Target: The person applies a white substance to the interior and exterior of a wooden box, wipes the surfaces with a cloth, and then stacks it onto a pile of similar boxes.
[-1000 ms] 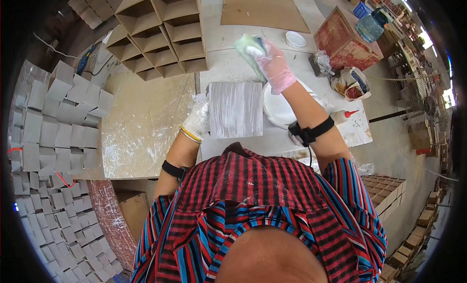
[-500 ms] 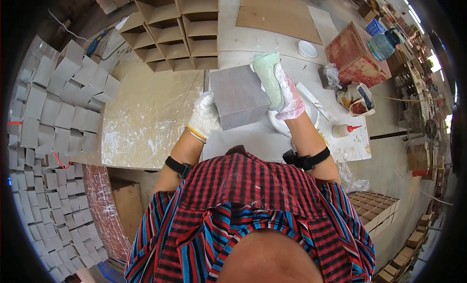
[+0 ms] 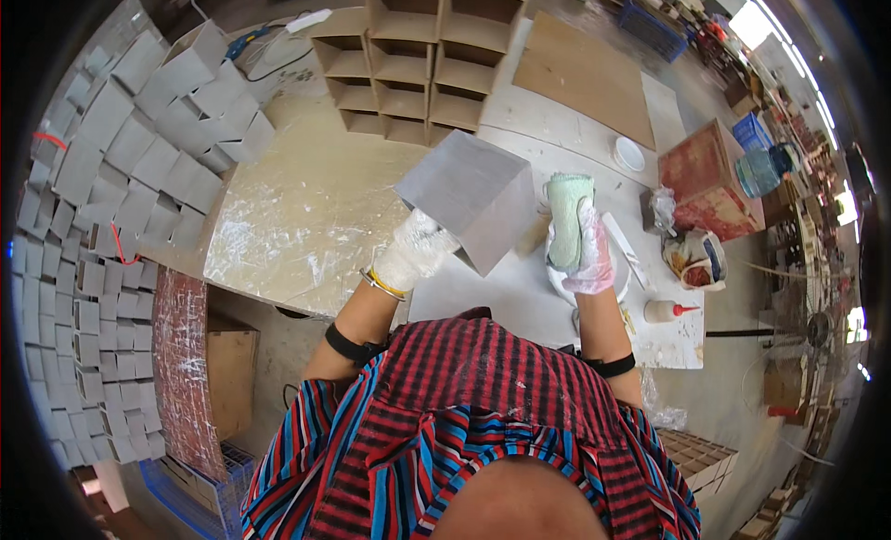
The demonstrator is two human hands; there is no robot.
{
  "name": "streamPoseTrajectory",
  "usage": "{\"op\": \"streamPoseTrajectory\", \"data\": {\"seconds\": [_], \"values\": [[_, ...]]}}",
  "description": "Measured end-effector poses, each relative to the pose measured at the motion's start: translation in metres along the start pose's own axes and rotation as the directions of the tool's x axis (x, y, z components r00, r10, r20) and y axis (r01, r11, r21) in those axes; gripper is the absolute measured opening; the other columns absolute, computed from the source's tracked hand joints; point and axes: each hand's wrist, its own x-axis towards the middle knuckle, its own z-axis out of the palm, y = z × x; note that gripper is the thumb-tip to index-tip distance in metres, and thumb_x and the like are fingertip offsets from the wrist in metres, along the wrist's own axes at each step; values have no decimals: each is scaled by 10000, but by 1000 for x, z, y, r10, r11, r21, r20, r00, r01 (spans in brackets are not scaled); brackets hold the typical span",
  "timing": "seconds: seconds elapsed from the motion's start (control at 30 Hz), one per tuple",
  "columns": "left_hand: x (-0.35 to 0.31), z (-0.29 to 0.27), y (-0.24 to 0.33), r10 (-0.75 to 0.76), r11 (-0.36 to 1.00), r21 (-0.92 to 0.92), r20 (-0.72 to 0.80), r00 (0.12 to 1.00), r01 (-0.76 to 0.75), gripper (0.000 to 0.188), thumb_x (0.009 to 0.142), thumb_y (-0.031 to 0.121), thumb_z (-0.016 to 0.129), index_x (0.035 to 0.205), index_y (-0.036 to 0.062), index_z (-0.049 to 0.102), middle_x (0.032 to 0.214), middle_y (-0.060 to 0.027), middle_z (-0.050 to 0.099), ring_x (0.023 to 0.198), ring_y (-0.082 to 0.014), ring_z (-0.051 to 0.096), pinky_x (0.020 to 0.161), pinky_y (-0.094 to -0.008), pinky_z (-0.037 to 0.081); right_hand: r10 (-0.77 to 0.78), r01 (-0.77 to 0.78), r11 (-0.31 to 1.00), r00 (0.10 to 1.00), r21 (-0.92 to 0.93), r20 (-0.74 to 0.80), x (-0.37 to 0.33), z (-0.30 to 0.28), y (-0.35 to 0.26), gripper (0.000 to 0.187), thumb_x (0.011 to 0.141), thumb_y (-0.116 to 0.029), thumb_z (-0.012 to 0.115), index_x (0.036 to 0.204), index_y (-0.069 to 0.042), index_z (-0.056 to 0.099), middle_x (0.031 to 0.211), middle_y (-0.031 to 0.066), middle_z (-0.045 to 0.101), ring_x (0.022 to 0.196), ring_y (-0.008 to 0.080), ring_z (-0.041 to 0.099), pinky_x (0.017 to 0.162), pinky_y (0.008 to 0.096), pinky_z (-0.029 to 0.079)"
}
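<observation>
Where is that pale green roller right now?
In the head view the green roller is right of centre, gripped in the gloved right hand, beside the grey box held by the left hand.

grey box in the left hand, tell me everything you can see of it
The grey square-sided box looks like plain matte cardboard, with flat faces and sharp edges. It is held tilted above the glue-smeared worktable, one corner pointing up. The gloved left hand grips its lower left edge. The gloved right hand, holding a pale green foam roller, is just beside its right face; whether they touch is unclear.
</observation>
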Motion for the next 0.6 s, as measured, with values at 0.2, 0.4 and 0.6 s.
{"op": "streamPoseTrajectory", "data": {"seconds": [0.2,0.4,0.6], "values": [[-5,-31,65,428,775,496,44,903,-391,389,789,184,664,1132,18,586,1115,-135,627,1066,-364,558,965,-417,426,29,-23,997,997,-80,70,-1,15,20,487,928,-494,557,1199,-90,555,835,41,627,623,143,594,484,268,488],[-29,-79,19,216,962,221,-245,945,-162,345,948,265,487,1216,64,570,1184,-116,616,1060,-321,582,914,-424,479,36,-34,990,999,-137,13,-5,45,39,452,930,-434,586,1219,-88,550,863,35,620,650,135,592,541,268,493],[-42,-85,4,-430,204,-971,26,902,125,529,1000,479,374,1358,102,473,1343,-109,525,1181,-301,544,954,-463,484,-82,89,951,996,-296,38,-4,74,46,488,920,-489,575,1208,-96,565,884,32,629,717,122,601,571,250,478]]}}
